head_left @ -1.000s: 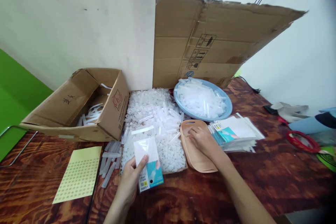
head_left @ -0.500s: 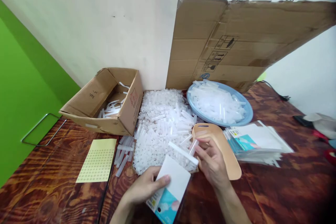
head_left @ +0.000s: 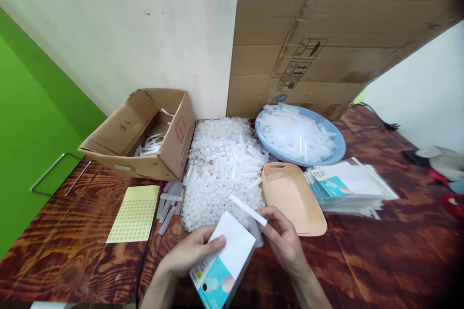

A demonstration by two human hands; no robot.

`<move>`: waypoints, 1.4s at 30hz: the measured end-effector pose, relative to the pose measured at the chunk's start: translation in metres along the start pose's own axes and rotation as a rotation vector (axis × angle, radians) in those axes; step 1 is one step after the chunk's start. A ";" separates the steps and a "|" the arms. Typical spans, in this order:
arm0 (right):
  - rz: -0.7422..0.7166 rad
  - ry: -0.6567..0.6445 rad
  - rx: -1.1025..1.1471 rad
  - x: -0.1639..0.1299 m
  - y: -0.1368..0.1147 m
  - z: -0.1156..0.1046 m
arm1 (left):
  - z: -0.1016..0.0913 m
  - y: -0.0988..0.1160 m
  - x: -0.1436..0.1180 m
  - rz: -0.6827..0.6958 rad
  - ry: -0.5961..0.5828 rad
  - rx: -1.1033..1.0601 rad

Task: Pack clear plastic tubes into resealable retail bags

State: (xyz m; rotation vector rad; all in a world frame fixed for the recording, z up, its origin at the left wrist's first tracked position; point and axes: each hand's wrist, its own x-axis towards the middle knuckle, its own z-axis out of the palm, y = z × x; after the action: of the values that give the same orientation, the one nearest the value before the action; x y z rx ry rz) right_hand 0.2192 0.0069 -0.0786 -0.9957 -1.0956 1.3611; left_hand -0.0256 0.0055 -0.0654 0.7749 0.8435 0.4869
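My left hand (head_left: 192,251) is closed around a clear plastic bag with a white and teal printed card (head_left: 221,256) in it, its thumb flat on the white part. The bag's mouth is turned up and away from me, with a white strip (head_left: 248,209) along its flap. My right hand (head_left: 284,239) pinches the right end of that flap; the fingertips are partly hidden. Under the strip a translucent piece shows, too unclear to tell whether it is tube or bag film. Just beyond lies a big heap of short clear plastic tubes (head_left: 217,178).
A tan tray (head_left: 290,198) sits right of the heap, a blue basin (head_left: 340,147) of tubes behind it. Packed bags (head_left: 348,186) are stacked at right. On the left are an open cardboard box (head_left: 145,161), a yellow sticker sheet (head_left: 134,215) and loose tubes (head_left: 168,205).
My right hand, which held a clear tube at the bag's mouth, has moved down and left onto the flap's end. That tube no longer shows clearly. The view has shifted slightly.
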 end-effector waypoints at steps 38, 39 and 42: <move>0.066 -0.058 0.046 0.005 0.021 0.014 | -0.012 -0.006 0.009 -0.007 0.295 0.105; 0.040 -0.109 0.002 0.004 0.019 0.012 | -0.012 -0.006 0.009 0.000 0.321 0.114; 0.011 -0.285 -0.097 -0.001 0.012 0.008 | -0.013 -0.004 0.008 0.017 0.306 0.134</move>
State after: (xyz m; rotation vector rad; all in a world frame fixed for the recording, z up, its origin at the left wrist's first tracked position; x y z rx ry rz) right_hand 0.2085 0.0049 -0.0880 -0.8949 -1.3812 1.5025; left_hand -0.0308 0.0137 -0.0781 0.8425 1.1638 0.5771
